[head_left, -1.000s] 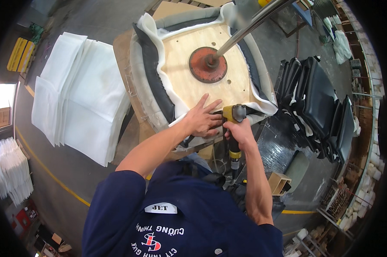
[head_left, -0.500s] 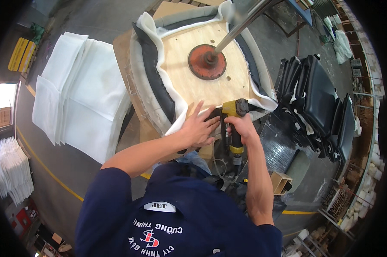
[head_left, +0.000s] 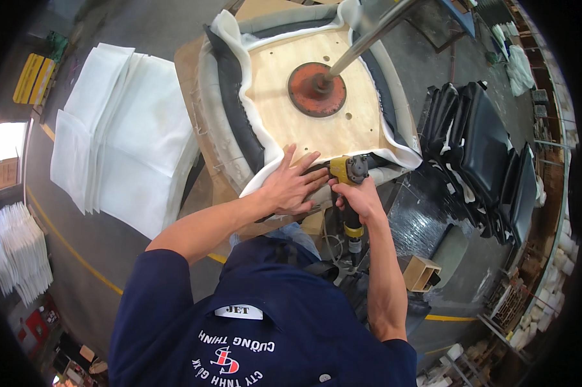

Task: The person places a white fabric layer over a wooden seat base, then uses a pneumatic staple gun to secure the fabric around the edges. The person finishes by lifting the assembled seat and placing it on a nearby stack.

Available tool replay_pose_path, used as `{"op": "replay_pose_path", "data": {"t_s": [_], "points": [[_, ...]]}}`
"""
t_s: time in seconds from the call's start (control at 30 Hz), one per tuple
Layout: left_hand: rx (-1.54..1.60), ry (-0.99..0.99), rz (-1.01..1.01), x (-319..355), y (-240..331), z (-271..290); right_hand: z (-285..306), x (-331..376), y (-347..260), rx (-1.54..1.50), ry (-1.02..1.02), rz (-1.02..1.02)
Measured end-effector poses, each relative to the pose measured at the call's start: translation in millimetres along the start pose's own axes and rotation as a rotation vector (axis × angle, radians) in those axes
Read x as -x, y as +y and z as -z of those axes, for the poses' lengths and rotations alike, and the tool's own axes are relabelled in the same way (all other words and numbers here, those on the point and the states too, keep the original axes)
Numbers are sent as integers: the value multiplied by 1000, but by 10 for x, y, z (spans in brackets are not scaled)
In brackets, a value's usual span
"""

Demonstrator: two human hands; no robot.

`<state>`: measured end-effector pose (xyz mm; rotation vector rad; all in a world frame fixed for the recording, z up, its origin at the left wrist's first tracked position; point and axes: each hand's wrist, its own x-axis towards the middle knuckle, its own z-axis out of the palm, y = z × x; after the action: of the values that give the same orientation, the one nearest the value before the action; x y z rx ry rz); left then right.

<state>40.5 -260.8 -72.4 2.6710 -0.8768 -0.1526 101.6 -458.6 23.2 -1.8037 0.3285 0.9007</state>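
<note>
Our left hand (head_left: 290,189) presses open on the soft white padding (head_left: 265,174) at the seat base (head_left: 317,132) edge; our right hand (head_left: 362,200) grips the heavy-looking staple gun (head_left: 347,187) by its handle.

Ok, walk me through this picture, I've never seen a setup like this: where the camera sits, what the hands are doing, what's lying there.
The camera sits on a person's head and looks down, so the forearms come in from below. The left hand lies flat, fingers spread, pressing white padding and dark covering against a round plywood seat base. The right hand grips a yellow pneumatic stapler at the base's near edge. A red disc with a metal pole sits at the middle. White sheets are stacked to the left, black cushions to the right.
</note>
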Motion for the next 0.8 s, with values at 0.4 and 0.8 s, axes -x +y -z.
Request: {"op": "replay_pose_path", "data": {"t_s": [0.4,0.8], "points": [[-57,66,30,4,98,19,33,-29,-13,-76,20,-40],[47,54,37,47,95,37,-211,-114,125,30,75,52]]}}
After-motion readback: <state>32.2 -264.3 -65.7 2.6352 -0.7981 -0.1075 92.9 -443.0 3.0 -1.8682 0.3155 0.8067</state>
